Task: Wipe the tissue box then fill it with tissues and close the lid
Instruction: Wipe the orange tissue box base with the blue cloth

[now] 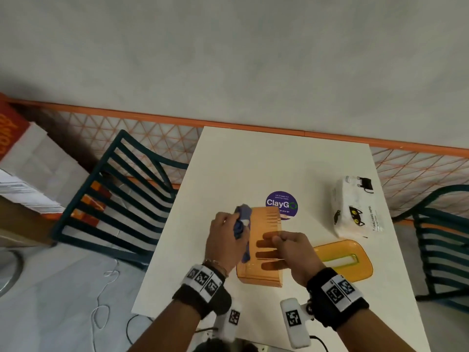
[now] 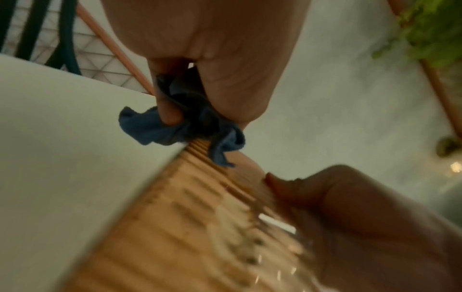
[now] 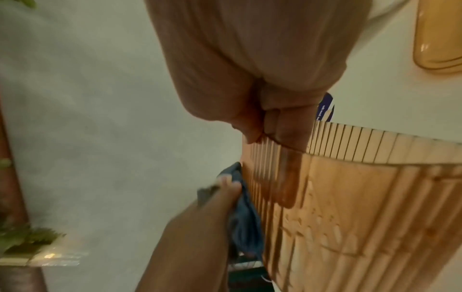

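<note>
A ribbed, see-through orange tissue box [image 1: 264, 246] lies tipped on its side on the white table [image 1: 266, 158]. My right hand [image 1: 289, 252] grips its wall, thumb outside and fingers showing through the plastic from inside [image 3: 287, 138]. My left hand [image 1: 225, 240] holds a crumpled blue cloth [image 1: 242, 224] against the box's left side [image 2: 180, 128]. The orange lid [image 1: 347, 260], with its long slot, lies flat to the right of the box. A white tissue pack [image 1: 355, 207] printed with black cats stands at the back right.
A purple round ClayGo sticker [image 1: 281, 204] is on the table behind the box. Dark slatted chairs stand left [image 1: 119, 199] and right [image 1: 441, 240] of the table. An orange mesh fence [image 1: 157, 128] runs behind. Cardboard boxes [image 1: 28, 168] sit at the far left.
</note>
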### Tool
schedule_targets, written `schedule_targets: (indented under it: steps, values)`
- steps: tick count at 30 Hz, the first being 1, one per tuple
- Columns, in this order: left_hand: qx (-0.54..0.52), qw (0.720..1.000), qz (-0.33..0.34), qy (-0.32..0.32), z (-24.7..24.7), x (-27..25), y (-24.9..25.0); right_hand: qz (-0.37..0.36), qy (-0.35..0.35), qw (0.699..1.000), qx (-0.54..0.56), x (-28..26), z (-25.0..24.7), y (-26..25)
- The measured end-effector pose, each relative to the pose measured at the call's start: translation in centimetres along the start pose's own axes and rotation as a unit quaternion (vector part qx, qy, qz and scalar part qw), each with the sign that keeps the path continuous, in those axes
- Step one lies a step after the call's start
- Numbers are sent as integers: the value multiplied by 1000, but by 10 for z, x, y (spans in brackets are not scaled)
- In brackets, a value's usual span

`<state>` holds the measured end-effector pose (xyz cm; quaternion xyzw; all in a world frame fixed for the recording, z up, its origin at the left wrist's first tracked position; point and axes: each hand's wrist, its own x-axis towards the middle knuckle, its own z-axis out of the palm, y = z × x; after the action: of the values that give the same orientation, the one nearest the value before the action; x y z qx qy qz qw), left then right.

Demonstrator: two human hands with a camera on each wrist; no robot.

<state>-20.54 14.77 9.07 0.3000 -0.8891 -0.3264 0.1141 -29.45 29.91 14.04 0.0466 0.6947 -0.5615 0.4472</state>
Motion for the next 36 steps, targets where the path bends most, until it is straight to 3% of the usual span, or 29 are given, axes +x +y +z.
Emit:
schedule_targets:
  steps: [2,5,9,14,15,18,19,22,24,27,29,32,33,36]
  values:
    - [45,999,9,12,3,7,22,-9,5,1000,13,-2,1,-6]
    - [88,990,112,5,11,-15,48,-35,23,999,27,1,-7,-14]
    - [60,980,185,-37,11,-56,36,-35,53,994,89,4,-24,-14]
    - [-24,995,48,82,6,-40,24,-13,45,988,150,-1,-14,-9]
    - [-17,994,63,89,7,-39,35,-9,49,986,160,-2,-12,-9]
    - [33,979,192,53,6,-47,54,-20,61,983,173,-5,-14,-16]
    - [24,978,201,44,2,-47,50,-27,62,981,183,-6,-16,-18]
    - [-127,983,88,98,-15,-36,40,-43,44,972,228,-12,-18,-26]
    - [-242,962,-15,130,-25,-29,40,-42,31,966,255,-16,-17,-32]
    - [-374,906,-154,122,-50,-21,39,-23,2,947,320,-26,-19,-44]
    - [-463,853,-229,76,-71,-17,28,-10,-17,927,374,-33,-23,-53]
    - [-576,768,-267,-77,-85,-11,12,-6,-48,906,420,-38,-17,-61]
    - [-587,755,-269,-113,-85,-8,8,-6,-63,910,411,-38,-9,-62]
    - [-563,777,-235,-152,-77,4,1,-19,-92,929,359,-37,14,-63]
